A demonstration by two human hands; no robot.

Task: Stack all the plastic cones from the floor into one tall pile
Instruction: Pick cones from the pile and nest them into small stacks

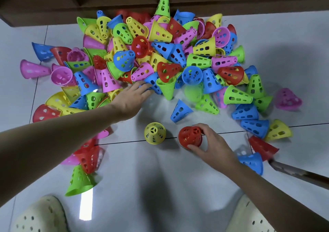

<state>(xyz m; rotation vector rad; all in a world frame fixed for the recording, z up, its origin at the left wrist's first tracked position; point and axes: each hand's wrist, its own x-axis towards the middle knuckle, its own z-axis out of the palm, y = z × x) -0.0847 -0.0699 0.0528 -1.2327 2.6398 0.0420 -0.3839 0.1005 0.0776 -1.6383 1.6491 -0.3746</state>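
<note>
right hand (211, 142) pinches upright red perforated plastic cone (190, 136) | left hand (132, 98) open, reaching pile | cones likely light, stiff, nestable; grip sidewall near base

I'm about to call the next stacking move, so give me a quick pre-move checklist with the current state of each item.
1. Right hand holds the red cone: ok, thumb and fingers curl round it.
2. Red cone upright on the floor: ok.
3. Yellow cone upright, free beside it: ok, nothing touches it.
4. Left hand has a cone: not ok, fingers only reach the blue cone at the heap's edge.
5. One pile started: cannot tell whether cones are nested under the red one.
</note>
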